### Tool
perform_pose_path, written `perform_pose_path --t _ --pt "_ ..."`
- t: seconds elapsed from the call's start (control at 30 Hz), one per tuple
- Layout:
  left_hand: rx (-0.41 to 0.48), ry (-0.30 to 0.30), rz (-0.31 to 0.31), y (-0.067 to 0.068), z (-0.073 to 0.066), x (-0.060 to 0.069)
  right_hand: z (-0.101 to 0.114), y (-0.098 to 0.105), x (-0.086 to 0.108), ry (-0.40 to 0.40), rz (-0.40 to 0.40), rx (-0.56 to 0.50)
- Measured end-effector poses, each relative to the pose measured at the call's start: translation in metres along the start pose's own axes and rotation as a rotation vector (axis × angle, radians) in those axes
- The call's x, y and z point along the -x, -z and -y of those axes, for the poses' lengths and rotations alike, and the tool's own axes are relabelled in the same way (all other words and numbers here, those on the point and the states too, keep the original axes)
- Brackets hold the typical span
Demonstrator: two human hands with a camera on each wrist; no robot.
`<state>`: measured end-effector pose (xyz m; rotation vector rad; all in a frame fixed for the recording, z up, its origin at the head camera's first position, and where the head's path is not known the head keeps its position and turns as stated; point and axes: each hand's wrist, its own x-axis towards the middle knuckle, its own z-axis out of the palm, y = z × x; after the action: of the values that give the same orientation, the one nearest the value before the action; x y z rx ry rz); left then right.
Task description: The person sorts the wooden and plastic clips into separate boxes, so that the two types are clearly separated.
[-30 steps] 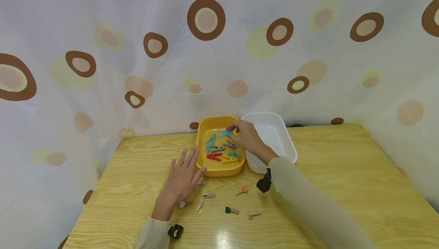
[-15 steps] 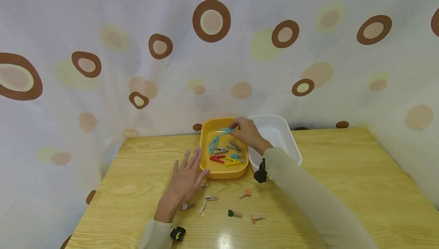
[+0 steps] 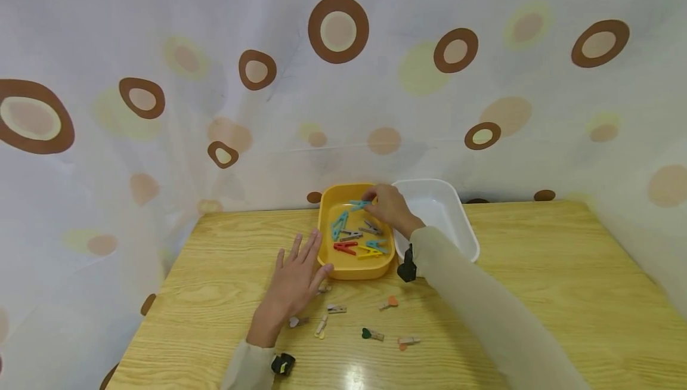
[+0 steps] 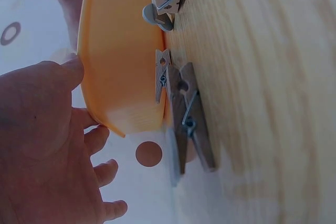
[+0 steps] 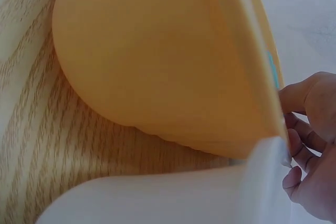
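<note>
A yellow basket (image 3: pixel 356 268) on the wooden table holds several plastic clothespins, among them a red clothespin (image 3: pixel 345 248), a yellow clothespin (image 3: pixel 369 253) and grey and blue ones. My right hand (image 3: pixel 390 206) reaches over the basket's right side and pinches the end of a blue clothespin (image 3: pixel 358 205) near the back wall. In the right wrist view the rim hides most of that clothespin. With fingers spread, my left hand (image 3: pixel 292 282) rests against the basket's left front; the left wrist view shows its fingertips touching the rim.
A white basket (image 3: pixel 466 232) stands right beside the yellow one. Several small wooden clothespins with heart-shaped decorations lie in front, including a green-hearted clothespin (image 3: pixel 373 334) and an orange-hearted clothespin (image 3: pixel 389 303). A patterned curtain (image 3: pixel 343 104) hangs behind the table.
The whole scene has shifted slightly right in the head view. Both hands keep nearly the same place at the yellow basket, and the right fingers stay at the blue clothespin.
</note>
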<state>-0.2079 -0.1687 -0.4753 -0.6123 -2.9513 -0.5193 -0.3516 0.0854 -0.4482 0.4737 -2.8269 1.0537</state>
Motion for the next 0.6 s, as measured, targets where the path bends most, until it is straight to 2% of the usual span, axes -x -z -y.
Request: perform_pose_path --t 0.33,0.6 --pt "-0.001 0.001 -0.001 -0.0007 -0.0010 0.0010 -0.0029 0.0003 -0.0017 0.000 0.029 -0.002" --pt "-0.008 0.009 0.015 0.0005 -0.0011 0.0001 -0.0043 0.0024 0.0024 0.039 0.030 -0.014"
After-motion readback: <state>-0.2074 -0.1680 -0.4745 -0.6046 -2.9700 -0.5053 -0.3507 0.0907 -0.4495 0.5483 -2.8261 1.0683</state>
